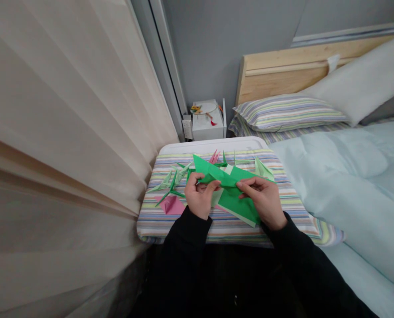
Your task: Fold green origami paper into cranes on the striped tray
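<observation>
Green origami sheet [230,182] mid-fold, we pinch it with left hand [200,196] and right hand [262,199] held apart, and the crease needs pressing flat next.

Beige curtain [60,132] near the left hand [200,196]

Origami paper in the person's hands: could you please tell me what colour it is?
The origami paper is bright green, best seen in the head view.

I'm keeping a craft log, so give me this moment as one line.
left hand: pinching green paper sheet | right hand: pinching same sheet | nearby: folded paper figures, green and pink | beneath: striped cloth
</observation>
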`<state>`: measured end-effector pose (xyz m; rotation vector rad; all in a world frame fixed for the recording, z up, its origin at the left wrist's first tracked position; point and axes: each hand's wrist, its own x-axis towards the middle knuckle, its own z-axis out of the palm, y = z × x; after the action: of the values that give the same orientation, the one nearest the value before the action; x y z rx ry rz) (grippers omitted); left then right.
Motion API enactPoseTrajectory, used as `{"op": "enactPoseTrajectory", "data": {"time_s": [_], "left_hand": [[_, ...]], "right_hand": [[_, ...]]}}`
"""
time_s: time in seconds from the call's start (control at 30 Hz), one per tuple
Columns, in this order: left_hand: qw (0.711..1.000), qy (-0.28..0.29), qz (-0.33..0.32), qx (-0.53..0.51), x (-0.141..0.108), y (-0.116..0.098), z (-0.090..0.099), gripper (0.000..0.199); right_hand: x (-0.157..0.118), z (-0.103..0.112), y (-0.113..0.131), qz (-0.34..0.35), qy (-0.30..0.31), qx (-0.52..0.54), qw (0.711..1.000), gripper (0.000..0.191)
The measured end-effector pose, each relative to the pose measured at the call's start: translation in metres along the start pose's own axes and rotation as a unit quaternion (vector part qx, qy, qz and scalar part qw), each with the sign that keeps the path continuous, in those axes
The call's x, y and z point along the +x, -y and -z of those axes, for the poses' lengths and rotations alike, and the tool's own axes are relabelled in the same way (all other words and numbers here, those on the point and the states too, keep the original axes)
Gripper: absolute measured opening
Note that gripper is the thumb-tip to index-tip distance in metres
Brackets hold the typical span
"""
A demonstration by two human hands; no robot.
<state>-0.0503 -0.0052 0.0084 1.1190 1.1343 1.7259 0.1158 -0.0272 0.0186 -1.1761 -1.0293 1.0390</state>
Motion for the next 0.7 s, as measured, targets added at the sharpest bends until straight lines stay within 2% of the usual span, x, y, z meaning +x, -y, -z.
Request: {"op": "enactPoseTrajectory", "data": {"time_s": [0.07,0.13,0.27,0.47,0.6,0.7], "left_hand": [[0.998,0.044,0.033,-0.024,-0.001,0.0,-0.001,0.054],[0.997,0.069,0.036,-0.011,-0.002,0.001,-0.001,0.048],[0.996,0.084,0.024,0.021,-0.004,0.005,-0.001,0.028],[0.984,0.174,-0.016,0.043,-0.005,0.004,0.001,0.027],[0.98,0.157,-0.078,0.09,-0.003,0.0,0.005,0.022],[0.987,0.138,-0.055,0.067,-0.003,-0.001,0.005,0.014]], "right_hand": [[0.001,0.003,0.003,0.015,0.009,-0.009,1.0,0.033],[0.003,0.009,0.006,0.034,0.016,-0.018,0.999,0.031],[0.007,0.021,0.009,0.07,0.026,-0.057,0.996,0.027],[0.013,0.033,0.015,0.105,0.037,-0.102,0.989,0.028],[0.012,0.034,0.019,0.141,0.079,-0.143,0.976,0.02],[0.011,0.032,0.018,0.164,0.069,-0.156,0.972,0.015]]}}
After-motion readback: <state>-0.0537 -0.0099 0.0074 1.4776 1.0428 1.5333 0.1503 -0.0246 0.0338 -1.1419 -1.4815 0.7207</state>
